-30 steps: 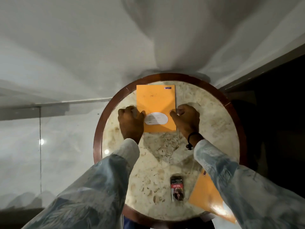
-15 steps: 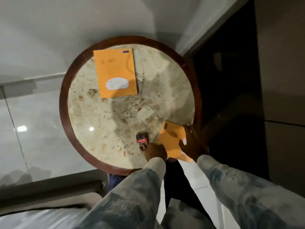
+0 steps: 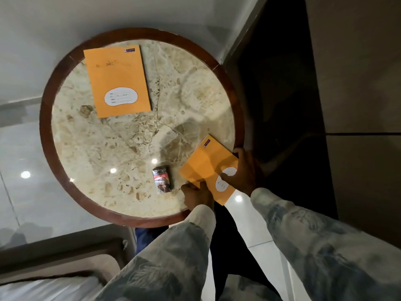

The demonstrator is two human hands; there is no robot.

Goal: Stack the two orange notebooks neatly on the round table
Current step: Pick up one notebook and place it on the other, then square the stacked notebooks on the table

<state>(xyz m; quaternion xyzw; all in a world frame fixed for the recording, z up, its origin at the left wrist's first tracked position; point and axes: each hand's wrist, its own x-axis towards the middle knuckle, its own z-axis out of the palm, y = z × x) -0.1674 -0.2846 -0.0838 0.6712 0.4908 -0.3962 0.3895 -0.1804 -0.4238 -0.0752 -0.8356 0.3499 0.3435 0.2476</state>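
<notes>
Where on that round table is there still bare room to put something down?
Bare marble runs across the middle and left of the round table, between the far notebook and the small box. The near right is crowded: both hands grip the second notebook overhanging the rim.

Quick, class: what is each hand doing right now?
Left hand: closed on the near notebook, at its lower edge.
Right hand: holding the same notebook, thumb on its cover.

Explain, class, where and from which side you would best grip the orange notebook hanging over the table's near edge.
Grip the near notebook at its overhanging corner, coming from the person's side. That part juts past the table rim, so fingers can probably slip underneath. The right hand and left hand already hold it there.
</notes>
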